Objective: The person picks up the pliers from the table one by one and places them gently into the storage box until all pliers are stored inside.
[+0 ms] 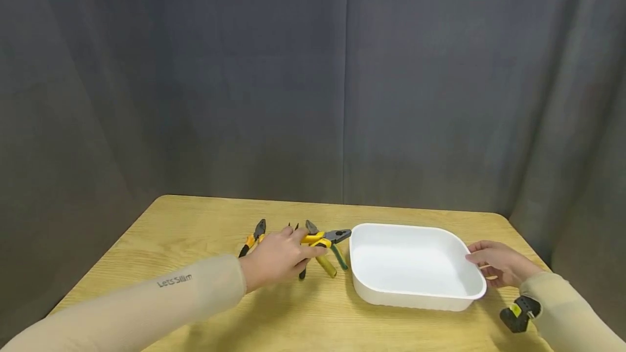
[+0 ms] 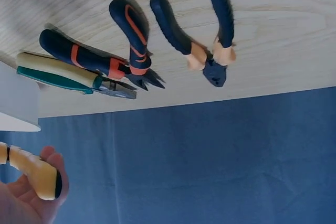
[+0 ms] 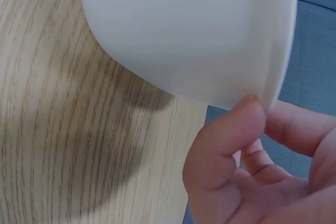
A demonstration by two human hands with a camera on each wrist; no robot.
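My left hand (image 1: 281,254) grips a pair of yellow-handled pliers (image 1: 337,236), whose grey jaws point right and reach the tray's left rim in the head view. In the left wrist view, the black end of one yellow handle (image 2: 39,177) shows in the palm. On the right, my right hand (image 1: 501,262) pinches the rim of a white plastic tray (image 1: 415,293) between thumb and fingers. The right wrist view shows the thumb (image 3: 231,135) against the tray wall (image 3: 184,40). Nothing lies inside the tray.
Beside and behind my left hand, several other pliers lie on the wooden table (image 1: 205,227): green-and-yellow pliers (image 2: 63,72), needle-nose pliers with dark and orange handles (image 2: 94,59), and black-and-orange pliers (image 2: 178,35) farther left. A dark curtain (image 1: 342,96) hangs behind the table.
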